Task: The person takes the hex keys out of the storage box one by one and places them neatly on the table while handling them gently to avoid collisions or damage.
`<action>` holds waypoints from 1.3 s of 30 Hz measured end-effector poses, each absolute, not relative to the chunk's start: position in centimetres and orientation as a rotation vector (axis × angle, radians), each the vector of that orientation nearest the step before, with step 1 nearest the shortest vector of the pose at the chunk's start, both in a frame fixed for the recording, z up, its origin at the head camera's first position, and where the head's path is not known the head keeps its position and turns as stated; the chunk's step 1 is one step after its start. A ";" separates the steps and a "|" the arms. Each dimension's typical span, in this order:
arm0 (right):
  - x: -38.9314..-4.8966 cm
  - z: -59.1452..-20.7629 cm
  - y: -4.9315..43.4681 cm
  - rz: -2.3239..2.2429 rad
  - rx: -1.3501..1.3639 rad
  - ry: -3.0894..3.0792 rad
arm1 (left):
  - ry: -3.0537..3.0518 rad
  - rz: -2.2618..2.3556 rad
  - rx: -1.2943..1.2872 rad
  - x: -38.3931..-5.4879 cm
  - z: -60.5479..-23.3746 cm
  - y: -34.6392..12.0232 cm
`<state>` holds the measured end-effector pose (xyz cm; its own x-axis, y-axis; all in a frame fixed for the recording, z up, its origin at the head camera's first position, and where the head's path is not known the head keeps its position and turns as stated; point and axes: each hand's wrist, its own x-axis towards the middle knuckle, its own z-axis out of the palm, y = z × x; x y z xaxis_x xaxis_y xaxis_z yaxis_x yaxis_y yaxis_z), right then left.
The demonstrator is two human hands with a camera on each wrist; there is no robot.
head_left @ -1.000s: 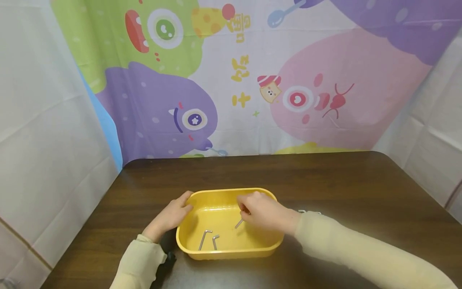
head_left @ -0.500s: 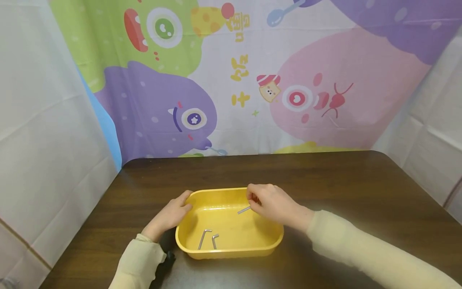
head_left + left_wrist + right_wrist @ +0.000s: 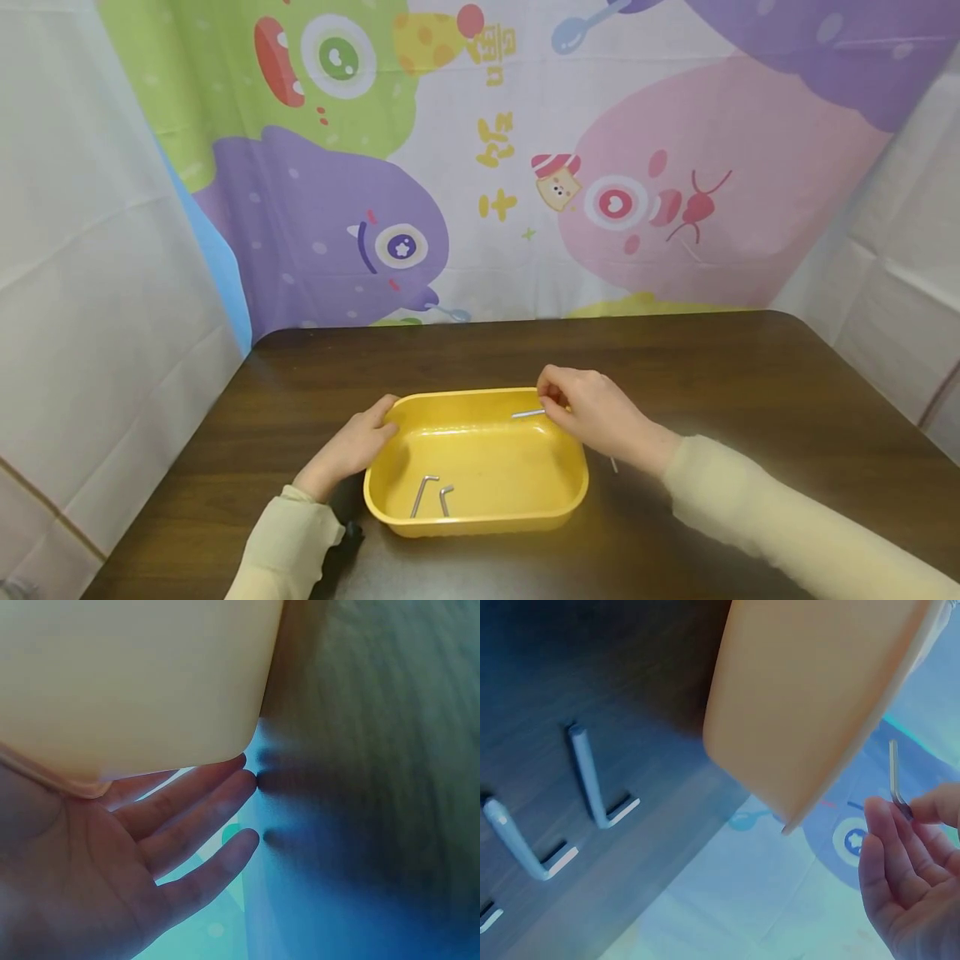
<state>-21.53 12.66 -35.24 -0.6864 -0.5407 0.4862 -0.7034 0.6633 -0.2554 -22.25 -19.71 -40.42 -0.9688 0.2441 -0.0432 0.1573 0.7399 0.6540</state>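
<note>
In the head view a yellow plastic tray [image 3: 517, 475] stands on the table. Two L-shaped hex keys, one longer [image 3: 422, 497] and one shorter [image 3: 445, 502], lie inside at its front left. My left hand [image 3: 354, 443] grips the tray's left end, thumb over the rim; in the left wrist view its fingers [image 3: 199, 832] spread along the outer wall. Above the far right corner, my right hand [image 3: 600, 412] pinches another hex key [image 3: 893, 766] by its bent end between thumb and fingertips. That key's long arm points left over the tray.
Several more hex keys, such as this one [image 3: 589, 776] and its neighbour [image 3: 517, 840], lie on the dark wooden table [image 3: 712, 375] to the right of the tray. A cartoon-printed cloth [image 3: 510, 275] hangs behind the table, with white cloth at both sides.
My right hand has lifted the hex key from low in the tray, moving up and right to the far right corner. The left hand and the tray stay put.
</note>
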 end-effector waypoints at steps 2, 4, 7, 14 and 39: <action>-21.6 -35.2 13.1 0.610 0.966 -2.493 | 2.809 1.041 0.326 -22.3 -40.5 -19.7; -21.6 -35.2 13.5 0.613 0.946 -2.485 | 2.802 1.048 0.322 -22.2 -40.4 -19.7; -21.7 -35.2 14.2 0.626 0.910 -2.491 | 2.797 1.048 0.320 -22.2 -40.4 -19.7; -21.7 -35.5 15.8 0.600 0.827 -2.483 | 2.811 1.035 0.319 -22.3 -40.4 -19.7; -22.0 -36.6 21.4 0.541 0.644 -2.433 | 2.800 1.045 0.305 -22.3 -40.5 -19.7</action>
<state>-21.97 21.43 -36.63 -0.7278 -0.3229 0.6050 -0.5489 0.8032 -0.2315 -22.28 -19.72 -40.55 -0.9700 0.2361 -0.0575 0.1406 0.7384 0.6596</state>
